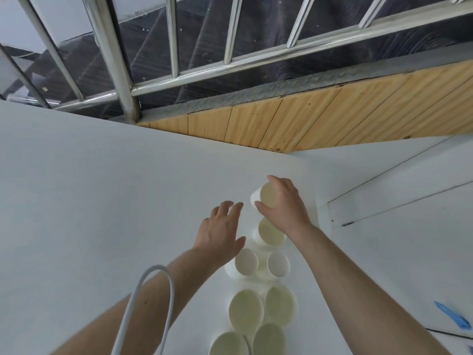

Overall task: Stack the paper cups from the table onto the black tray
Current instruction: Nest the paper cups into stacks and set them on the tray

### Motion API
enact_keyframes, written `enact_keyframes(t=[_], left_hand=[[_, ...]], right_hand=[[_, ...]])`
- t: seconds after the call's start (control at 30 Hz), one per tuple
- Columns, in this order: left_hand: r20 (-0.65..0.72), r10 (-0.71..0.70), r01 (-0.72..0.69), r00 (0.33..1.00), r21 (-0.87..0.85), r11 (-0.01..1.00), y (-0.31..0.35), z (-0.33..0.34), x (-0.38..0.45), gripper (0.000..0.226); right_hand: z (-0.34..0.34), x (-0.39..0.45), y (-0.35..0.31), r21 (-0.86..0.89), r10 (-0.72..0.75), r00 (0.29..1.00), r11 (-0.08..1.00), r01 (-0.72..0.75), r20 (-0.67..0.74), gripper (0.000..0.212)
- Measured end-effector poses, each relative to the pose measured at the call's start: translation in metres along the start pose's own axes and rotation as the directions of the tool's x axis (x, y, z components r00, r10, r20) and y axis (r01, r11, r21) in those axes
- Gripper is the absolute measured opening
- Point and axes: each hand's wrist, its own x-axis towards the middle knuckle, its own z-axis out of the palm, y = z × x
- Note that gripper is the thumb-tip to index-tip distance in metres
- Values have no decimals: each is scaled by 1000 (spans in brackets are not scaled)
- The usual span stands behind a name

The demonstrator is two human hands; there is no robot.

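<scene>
Several white paper cups stand mouth-up on the white table (89,201) in a loose row running toward me. My right hand (284,201) grips the farthest cup (266,194) round its rim, tilted so its mouth faces me. Just below it stands another cup (270,231). My left hand (221,226) hovers to the left of that cup with its fingers spread and straight, holding nothing. Two smaller-looking cups (246,261) (278,263) stand nearer, then several more (245,311) at the bottom edge. No black tray is in view.
A white cable (143,298) loops over my left forearm. A wooden panel (320,119) and a steel railing (112,60) run along the table's far edge. A blue object (453,316) lies at the right, by a seam between white surfaces.
</scene>
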Motion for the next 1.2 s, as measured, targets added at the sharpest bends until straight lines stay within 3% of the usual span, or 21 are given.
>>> enact_keyframes(t=[0.13, 0.23, 0.33, 0.47, 0.6, 0.73, 0.87, 1.07, 1.2], left_hand=[[-109, -13, 5, 994, -75, 997, -8, -9, 4, 86], [-205, -5, -25, 979, -143, 989, -17, -10, 3, 76], [-240, 11, -58, 971, -188, 981, -21, -10, -1, 62], [-236, -56, 0, 970, -231, 973, -30, -7, -4, 57], [-183, -157, 113, 970, -230, 967, -49, -3, -11, 59], [-122, -211, 186, 970, -189, 964, -67, 2, -19, 79], [-65, -221, 207, 973, -169, 964, -74, 7, -25, 84], [-66, -155, 152, 986, -46, 987, -70, 6, -23, 92], [-84, -96, 99, 992, 29, 995, -56, 2, -22, 69]], right_hand=[[-2, -17, -33, 117, -139, 983, 985, 125, 120, 90], [-2, -26, -44, 182, -147, 973, 977, 115, 178, 96], [0, -32, -48, 212, -156, 967, 971, 113, 201, 98], [3, -36, -41, 262, -166, 966, 959, 111, 200, 88], [3, -38, -18, -44, -86, 989, 995, 92, 122, 70], [13, -43, -1, -243, 160, 956, 965, -99, 245, 80], [21, -44, 4, -232, 219, 942, 959, -160, 255, 74], [22, -42, -3, -236, 139, 971, 967, -92, 193, 66], [20, -42, -14, -234, 78, 983, 971, -37, 165, 65]])
